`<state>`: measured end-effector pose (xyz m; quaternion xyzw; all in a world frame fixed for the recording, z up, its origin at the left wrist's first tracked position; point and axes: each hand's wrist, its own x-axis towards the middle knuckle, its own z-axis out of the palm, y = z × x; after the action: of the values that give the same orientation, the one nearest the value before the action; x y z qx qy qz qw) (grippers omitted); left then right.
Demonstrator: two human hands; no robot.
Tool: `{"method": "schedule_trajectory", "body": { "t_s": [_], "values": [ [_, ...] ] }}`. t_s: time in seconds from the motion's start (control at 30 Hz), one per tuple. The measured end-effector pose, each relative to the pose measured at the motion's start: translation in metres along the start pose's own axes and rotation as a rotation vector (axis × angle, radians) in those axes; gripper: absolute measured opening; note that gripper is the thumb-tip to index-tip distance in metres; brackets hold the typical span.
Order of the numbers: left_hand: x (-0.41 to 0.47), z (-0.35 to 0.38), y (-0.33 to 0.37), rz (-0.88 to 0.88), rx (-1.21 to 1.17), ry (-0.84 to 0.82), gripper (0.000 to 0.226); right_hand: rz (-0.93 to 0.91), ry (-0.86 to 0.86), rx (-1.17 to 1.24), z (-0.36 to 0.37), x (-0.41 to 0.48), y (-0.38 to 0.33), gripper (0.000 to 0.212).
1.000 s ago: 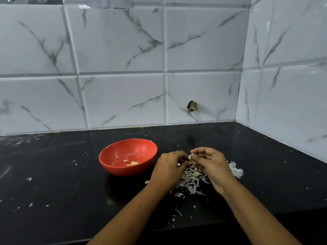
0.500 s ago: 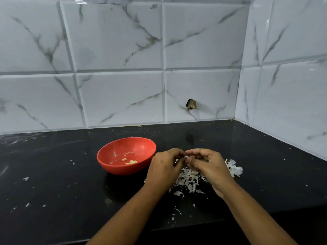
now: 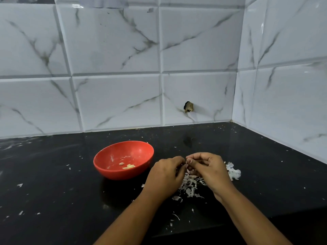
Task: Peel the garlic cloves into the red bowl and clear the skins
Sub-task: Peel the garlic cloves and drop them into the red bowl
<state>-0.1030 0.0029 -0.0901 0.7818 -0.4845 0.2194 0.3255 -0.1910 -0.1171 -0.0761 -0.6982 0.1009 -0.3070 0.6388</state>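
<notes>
Peeling goes on like before: left hand (image 3: 166, 175) and right hand (image 3: 209, 171) still pinch 1 tiny garlic clove (image 3: 185, 163) just right of the red bowl (image 3: 115, 174), above the skins (image 3: 189, 187). Not done yet.

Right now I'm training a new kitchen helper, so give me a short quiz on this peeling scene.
1. True or false: the red bowl holds a few peeled pieces.
2. The skins lie: A in the bowl, B on the counter beneath the left hand and right hand, C against the wall.
3. Which hand pinching the garlic clove is nearer the bowl?
Key: 1 true; 2 B; 3 left.
</notes>
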Motion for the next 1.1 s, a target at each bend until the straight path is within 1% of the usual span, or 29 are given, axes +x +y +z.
{"method": "schedule_trajectory", "body": {
  "t_s": [0.07, 0.13, 0.2, 0.23, 0.27, 0.33, 0.37, 0.43, 0.53, 0.67, 0.73, 0.83, 0.9, 1.03, 1.1],
  "values": [
    [-0.0010, 0.0005, 0.0001, -0.007, 0.074, -0.010, 0.037, 0.001, -0.023, -0.006, -0.0001, -0.0005, -0.0004, 0.011],
    [-0.0017, -0.0014, 0.0028, -0.036, 0.099, -0.040, 0.033, 0.005, -0.055, -0.012, 0.0001, -0.0018, -0.0017, 0.008],
    [-0.0027, -0.0034, 0.0061, -0.055, 0.155, -0.115, 0.028, 0.015, -0.068, -0.005, 0.0010, -0.0023, -0.0015, 0.006],
    [-0.0034, -0.0039, 0.0074, -0.036, 0.204, -0.130, 0.029, 0.020, -0.069, 0.001, 0.0015, -0.0025, -0.0008, 0.006],
    [-0.0037, -0.0041, 0.0080, -0.010, 0.259, -0.132, 0.035, 0.021, -0.068, 0.008, 0.0014, -0.0024, -0.0005, 0.006],
    [-0.0044, -0.0067, 0.0085, 0.065, 0.336, -0.084, 0.050, 0.018, -0.077, 0.019, 0.0010, -0.0022, 0.0002, 0.006],
    [-0.0039, -0.0059, 0.0069, 0.109, 0.366, -0.033, 0.047, 0.016, -0.089, 0.021, 0.0007, -0.0025, 0.0004, 0.006],
    [-0.0031, -0.0063, 0.0060, 0.132, 0.402, 0.032, 0.030, 0.013, -0.111, 0.018, 0.0007, -0.0026, 0.0009, 0.006],
    [-0.0034, -0.0026, 0.0051, 0.100, 0.446, 0.092, 0.029, 0.004, -0.132, 0.003, 0.0025, -0.0035, 0.0001, 0.006],
    [-0.0045, -0.0012, 0.0092, 0.065, 0.433, 0.139, 0.030, -0.023, -0.134, -0.003, 0.0037, -0.0042, -0.0001, 0.005],
    [-0.0053, -0.0010, 0.0085, 0.052, 0.401, 0.140, 0.029, -0.035, -0.143, -0.006, 0.0046, -0.0044, 0.0000, 0.004],
    [-0.0054, -0.0026, 0.0065, 0.005, 0.325, 0.134, 0.029, -0.039, -0.169, 0.013, 0.0054, -0.0053, 0.0006, 0.007],
    [-0.0069, -0.0017, 0.0070, -0.011, 0.289, 0.139, 0.034, -0.040, -0.180, 0.020, 0.0054, -0.0060, 0.0006, 0.009],
    [-0.0089, 0.0003, 0.0090, -0.054, 0.211, 0.130, 0.051, -0.026, -0.191, -0.020, 0.0054, -0.0060, 0.0009, 0.009],
    [-0.0087, -0.0024, 0.0085, -0.064, 0.196, 0.126, 0.045, -0.019, -0.211, -0.050, 0.0053, -0.0063, 0.0001, 0.011]
  ]
}}
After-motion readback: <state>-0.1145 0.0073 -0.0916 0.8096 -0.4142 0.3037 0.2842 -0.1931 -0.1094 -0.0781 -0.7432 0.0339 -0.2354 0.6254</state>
